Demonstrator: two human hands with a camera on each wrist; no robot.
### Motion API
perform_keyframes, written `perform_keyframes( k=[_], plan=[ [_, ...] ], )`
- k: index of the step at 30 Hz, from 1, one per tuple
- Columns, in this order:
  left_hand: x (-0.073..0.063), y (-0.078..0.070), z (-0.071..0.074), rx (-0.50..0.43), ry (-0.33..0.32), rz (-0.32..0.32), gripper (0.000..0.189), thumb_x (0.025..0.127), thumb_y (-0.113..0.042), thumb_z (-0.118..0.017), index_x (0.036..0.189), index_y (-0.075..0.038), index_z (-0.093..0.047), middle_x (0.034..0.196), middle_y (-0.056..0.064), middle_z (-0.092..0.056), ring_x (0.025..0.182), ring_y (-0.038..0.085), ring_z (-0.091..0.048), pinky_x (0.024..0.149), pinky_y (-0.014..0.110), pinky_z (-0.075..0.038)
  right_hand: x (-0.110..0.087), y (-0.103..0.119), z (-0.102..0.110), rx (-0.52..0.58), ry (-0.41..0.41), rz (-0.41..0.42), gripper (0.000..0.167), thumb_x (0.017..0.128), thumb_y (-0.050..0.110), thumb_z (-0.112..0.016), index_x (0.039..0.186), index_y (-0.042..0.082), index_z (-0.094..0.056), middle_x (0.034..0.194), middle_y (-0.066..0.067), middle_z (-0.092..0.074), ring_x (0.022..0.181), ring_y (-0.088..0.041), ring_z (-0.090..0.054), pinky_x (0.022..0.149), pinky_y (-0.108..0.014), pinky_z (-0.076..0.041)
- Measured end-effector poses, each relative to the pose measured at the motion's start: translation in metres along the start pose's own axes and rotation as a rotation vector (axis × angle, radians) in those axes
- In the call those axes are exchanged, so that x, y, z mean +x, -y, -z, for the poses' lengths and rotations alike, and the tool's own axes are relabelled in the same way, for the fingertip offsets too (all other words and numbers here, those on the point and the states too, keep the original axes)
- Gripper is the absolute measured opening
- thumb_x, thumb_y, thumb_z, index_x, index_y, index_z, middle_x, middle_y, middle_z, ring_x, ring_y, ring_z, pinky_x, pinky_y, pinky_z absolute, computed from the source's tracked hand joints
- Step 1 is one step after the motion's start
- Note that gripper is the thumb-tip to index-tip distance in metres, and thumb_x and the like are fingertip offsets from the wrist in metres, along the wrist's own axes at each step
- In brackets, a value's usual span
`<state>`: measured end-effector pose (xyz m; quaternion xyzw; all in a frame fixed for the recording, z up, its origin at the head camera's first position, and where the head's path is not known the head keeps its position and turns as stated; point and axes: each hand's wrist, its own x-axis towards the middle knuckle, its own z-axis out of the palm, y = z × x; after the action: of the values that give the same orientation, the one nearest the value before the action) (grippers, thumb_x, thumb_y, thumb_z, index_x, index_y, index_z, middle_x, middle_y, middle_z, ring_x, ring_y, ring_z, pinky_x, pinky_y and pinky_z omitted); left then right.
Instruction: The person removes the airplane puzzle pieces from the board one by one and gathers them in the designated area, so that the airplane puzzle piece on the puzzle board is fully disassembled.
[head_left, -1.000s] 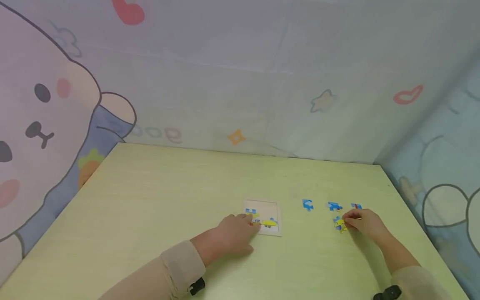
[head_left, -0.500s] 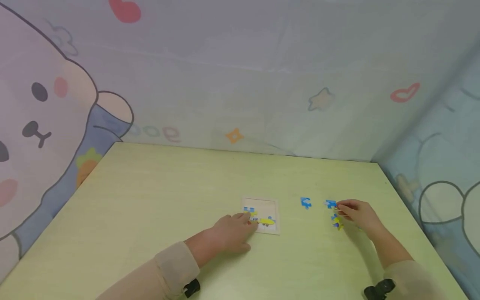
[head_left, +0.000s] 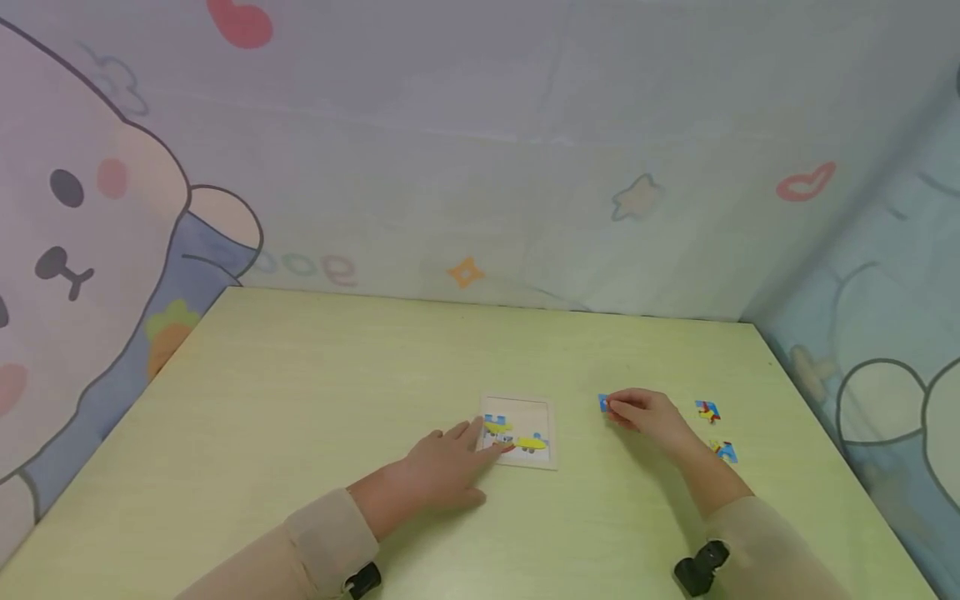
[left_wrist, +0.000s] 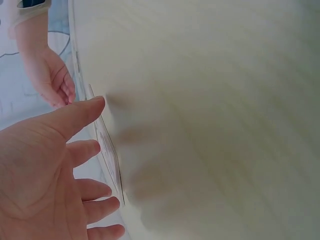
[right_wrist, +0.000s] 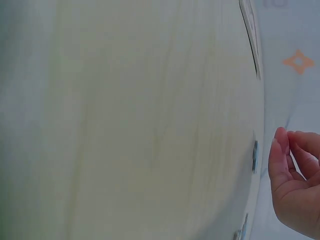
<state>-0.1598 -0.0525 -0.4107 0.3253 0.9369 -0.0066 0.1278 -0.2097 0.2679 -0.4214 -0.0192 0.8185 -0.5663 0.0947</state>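
Observation:
My left hand (head_left: 442,473) rests with spread fingers on the left side of a small square puzzle tray (head_left: 553,433). Several blue and yellow puzzle pieces (head_left: 532,442) lie in the tray's lower and left part. My right hand (head_left: 651,417) is to the right of the tray, thumb and fingertips drawn together right at a blue puzzle piece (head_left: 603,403) and partly covering it. Those fingertips (right_wrist: 281,134) meet in the right wrist view, and I cannot tell whether they hold a piece. The left wrist view shows my left hand (left_wrist: 60,165) with straight fingers beside the tray.
To the right of my right hand lie a red, yellow and blue piece (head_left: 707,411) and another blue and yellow piece (head_left: 723,451). All stand on a pale wooden table (head_left: 337,375). A printed cloth wall (head_left: 420,150) rises behind the table's far edge.
My right hand has moved left from the right-hand pieces to the blue piece nearest the tray. This uncovers two pieces at the far right. My left hand stays at the tray, its fingers spread wider.

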Motion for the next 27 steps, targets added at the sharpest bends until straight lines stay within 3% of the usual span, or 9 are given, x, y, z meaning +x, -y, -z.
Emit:
perform_keyframes(
  k=[7, 13, 20, 27],
  plan=[
    [-0.005, -0.006, 0.001, 0.013, 0.065, 0.061, 0.067, 0.088, -0.049, -0.056, 0.147, -0.030, -0.030, 0.152, 0.010, -0.023, 0.136, 0.029, -0.027, 0.102, 0.049, -0.031, 0.011, 0.016, -0.039, -0.025, 0.051, -0.007, 0.031, 0.094, 0.008, -0.055, 0.115, -0.015, -0.056, 0.105, -0.020, -0.064, 0.088, -0.013, -0.064, 0.079, -0.027, -0.051],
    [-0.003, -0.010, 0.003, 0.013, 0.075, 0.074, 0.068, 0.087, -0.051, -0.056, 0.146, -0.029, -0.032, 0.152, 0.010, -0.023, 0.136, 0.028, -0.026, 0.103, 0.049, -0.029, 0.017, 0.031, -0.073, -0.097, 0.149, 0.016, 0.033, 0.092, 0.017, -0.060, 0.114, -0.007, -0.062, 0.107, -0.013, -0.066, 0.091, -0.015, -0.062, 0.083, -0.031, -0.050],
    [-0.005, -0.011, 0.005, 0.014, 0.071, 0.066, 0.067, 0.087, -0.049, -0.057, 0.146, -0.027, -0.034, 0.151, 0.012, -0.025, 0.135, 0.030, -0.029, 0.102, 0.050, -0.031, 0.026, 0.036, -0.103, -0.339, 0.167, 0.027, 0.026, 0.091, 0.021, -0.061, 0.114, 0.011, -0.068, 0.113, -0.004, -0.064, 0.100, -0.018, -0.056, 0.090, -0.037, -0.045],
    [-0.005, -0.010, 0.005, 0.017, 0.073, 0.072, 0.064, 0.088, -0.050, -0.056, 0.145, -0.028, -0.036, 0.151, 0.011, -0.025, 0.134, 0.030, -0.031, 0.101, 0.050, -0.032, 0.024, 0.040, -0.117, -0.480, 0.196, 0.030, 0.030, 0.092, 0.021, -0.059, 0.121, 0.015, -0.064, 0.120, -0.005, -0.059, 0.111, -0.024, -0.051, 0.097, -0.045, -0.038]
  ],
)
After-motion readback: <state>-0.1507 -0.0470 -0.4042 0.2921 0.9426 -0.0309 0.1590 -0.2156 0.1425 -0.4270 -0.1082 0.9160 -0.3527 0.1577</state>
